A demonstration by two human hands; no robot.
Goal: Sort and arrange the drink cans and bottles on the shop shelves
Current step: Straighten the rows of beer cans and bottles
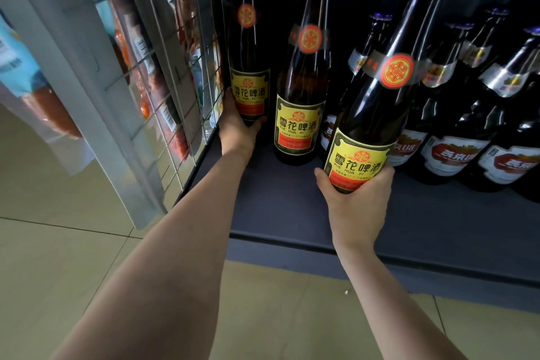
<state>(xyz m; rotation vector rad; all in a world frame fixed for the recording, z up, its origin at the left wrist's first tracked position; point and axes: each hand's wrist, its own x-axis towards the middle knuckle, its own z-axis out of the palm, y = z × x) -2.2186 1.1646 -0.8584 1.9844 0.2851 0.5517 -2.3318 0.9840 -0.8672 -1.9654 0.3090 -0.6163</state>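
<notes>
Three tall dark beer bottles with yellow labels are on the dark bottom shelf (pixel 280 207). My left hand (pixel 238 128) grips the base of the far-left bottle (pixel 248 67), deep in the shelf's left corner. A second yellow-label bottle (pixel 301 102) stands upright and untouched between my hands. My right hand (pixel 355 199) holds the third yellow-label bottle (pixel 377 114) by its base; it tilts to the right, near the shelf's front. Whether its base touches the shelf is hidden by my fingers.
Several dark bottles with white-and-red labels (pixel 455 137) stand in rows on the right of the shelf. A wire-mesh rack with packaged goods (pixel 157 67) borders the shelf on the left. Beige floor tiles (pixel 58 257) lie below.
</notes>
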